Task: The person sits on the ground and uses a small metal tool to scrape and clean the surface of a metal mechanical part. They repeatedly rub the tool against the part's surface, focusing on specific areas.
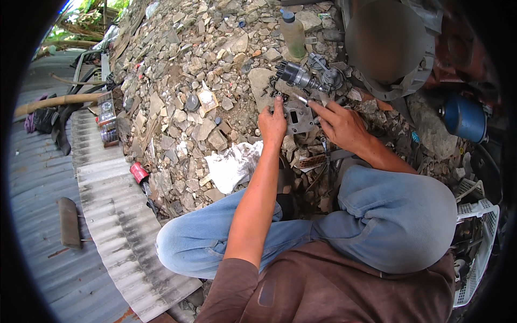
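In front of my crossed legs, my left hand (273, 125) is closed on the near-left side of a flat grey metal engine part (302, 119) with a dark rectangular opening, its thumb pressed on the edge. My right hand (344, 128) pinches a slim, silvery tool (300, 98) over the part's far edge; its exact kind is too small to tell. Just beyond lies a distributor (293, 74) with a black cap, beside a rounded grey metal part (329, 76). A crumpled white cloth (232, 167) rests left of my left forearm.
Broken stones (177, 102) cover the ground. A greenish bottle (293, 36) with a blue cap stands beyond the distributor. Corrugated sheets (118, 215) lie at left, near a red object (139, 172). At right are a blue cylinder (464, 117) and a white plastic basket (484, 237).
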The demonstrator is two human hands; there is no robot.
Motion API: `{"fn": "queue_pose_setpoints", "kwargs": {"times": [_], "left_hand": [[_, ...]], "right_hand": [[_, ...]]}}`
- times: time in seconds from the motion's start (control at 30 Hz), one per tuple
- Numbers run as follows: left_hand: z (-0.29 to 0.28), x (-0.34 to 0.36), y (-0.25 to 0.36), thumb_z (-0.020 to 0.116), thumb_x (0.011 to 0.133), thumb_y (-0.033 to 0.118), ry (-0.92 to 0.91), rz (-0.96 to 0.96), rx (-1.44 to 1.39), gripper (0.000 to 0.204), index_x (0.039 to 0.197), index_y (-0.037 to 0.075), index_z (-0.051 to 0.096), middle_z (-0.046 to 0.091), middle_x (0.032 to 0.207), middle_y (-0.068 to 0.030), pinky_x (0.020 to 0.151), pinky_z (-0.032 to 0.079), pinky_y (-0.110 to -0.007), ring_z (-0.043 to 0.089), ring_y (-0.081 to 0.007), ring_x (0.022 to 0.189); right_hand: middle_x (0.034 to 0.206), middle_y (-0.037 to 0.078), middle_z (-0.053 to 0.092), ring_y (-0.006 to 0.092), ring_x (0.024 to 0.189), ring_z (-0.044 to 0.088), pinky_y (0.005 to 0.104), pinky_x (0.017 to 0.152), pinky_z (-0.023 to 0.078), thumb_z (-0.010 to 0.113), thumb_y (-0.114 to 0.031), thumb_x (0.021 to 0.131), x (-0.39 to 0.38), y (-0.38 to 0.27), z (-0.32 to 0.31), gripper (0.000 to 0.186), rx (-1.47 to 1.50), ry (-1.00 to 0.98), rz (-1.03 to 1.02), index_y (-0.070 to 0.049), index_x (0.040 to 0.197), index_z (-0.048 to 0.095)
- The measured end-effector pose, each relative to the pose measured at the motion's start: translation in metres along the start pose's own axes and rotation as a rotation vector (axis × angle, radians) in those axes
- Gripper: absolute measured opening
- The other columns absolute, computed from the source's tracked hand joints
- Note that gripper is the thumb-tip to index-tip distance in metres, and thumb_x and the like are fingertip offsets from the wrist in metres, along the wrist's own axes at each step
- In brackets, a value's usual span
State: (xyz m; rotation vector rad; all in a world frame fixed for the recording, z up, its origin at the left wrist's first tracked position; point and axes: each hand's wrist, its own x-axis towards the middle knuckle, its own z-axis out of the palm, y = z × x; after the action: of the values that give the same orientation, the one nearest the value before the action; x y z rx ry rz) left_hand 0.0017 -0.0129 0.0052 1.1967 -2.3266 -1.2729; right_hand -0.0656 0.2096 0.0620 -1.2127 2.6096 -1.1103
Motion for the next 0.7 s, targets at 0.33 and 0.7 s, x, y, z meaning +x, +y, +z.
{"fn": "queue_pose_setpoints", "kwargs": {"times": [0.33, 0.7], "left_hand": [[0.0, 0.009, -0.015, 0.07, 0.1, 0.057, -0.14, -0.188, -0.274, 0.073, 0.108, -0.015, 0.073, 0.076, 0.096, -0.0228, 0.085, 0.055, -0.042, 0.069, -0.0282, 0.088], [-0.017, -0.002, -0.004, 0.062, 0.099, 0.04, -0.175, -0.331, -0.313, 0.05, 0.105, -0.009, 0.071, 0.069, 0.09, -0.0128, 0.075, 0.052, -0.041, 0.063, -0.0228, 0.082]], "right_hand": [[0.098, 0.017, 0.063, 0.0411, 0.087, 0.068, 0.0487, 0.076, 0.055, 0.065, -0.008, 0.1, -0.019, 0.017, 0.01, 0.05, 0.068, -0.066, 0.107, -0.011, 0.151, 0.061], [0.11, 0.023, 0.069, 0.0441, 0.1, 0.07, 0.053, 0.088, 0.056, 0.063, -0.013, 0.1, -0.019, 0.005, -0.007, 0.049, 0.154, -0.23, 0.186, -0.008, 0.149, 0.061]]}}
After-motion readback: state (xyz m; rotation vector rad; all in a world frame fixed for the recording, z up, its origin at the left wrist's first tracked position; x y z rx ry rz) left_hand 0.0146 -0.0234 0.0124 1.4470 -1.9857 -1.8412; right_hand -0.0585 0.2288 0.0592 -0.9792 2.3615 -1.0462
